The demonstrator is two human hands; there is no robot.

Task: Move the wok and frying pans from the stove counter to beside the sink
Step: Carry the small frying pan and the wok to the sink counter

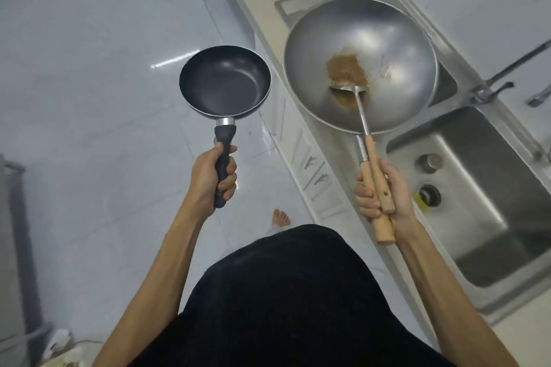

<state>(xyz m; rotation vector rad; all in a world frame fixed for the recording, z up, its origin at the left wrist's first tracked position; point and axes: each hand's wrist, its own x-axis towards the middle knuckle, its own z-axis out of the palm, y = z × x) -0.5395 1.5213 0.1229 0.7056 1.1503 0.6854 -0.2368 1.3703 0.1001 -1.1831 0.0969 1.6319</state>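
Note:
My left hand point(213, 177) grips the black handle of a small dark frying pan point(225, 80), held level over the floor. Gripped in my right hand point(380, 191) are the wooden handle of a large grey steel wok point(387, 39) and the wooden handle of a metal spatula point(356, 98) together. The spatula's blade rests inside the wok next to a brown rusty patch. The wok hangs above the left part of the steel sink unit point(298, 6), covering most of it.
A deep steel sink basin point(483, 202) with a drain lies at the right, a tap point(492, 89) behind it. A pale counter edge point(268, 48) runs diagonally between floor and sink. The tiled floor point(89, 98) fills the left; my bare foot point(280, 217) shows below.

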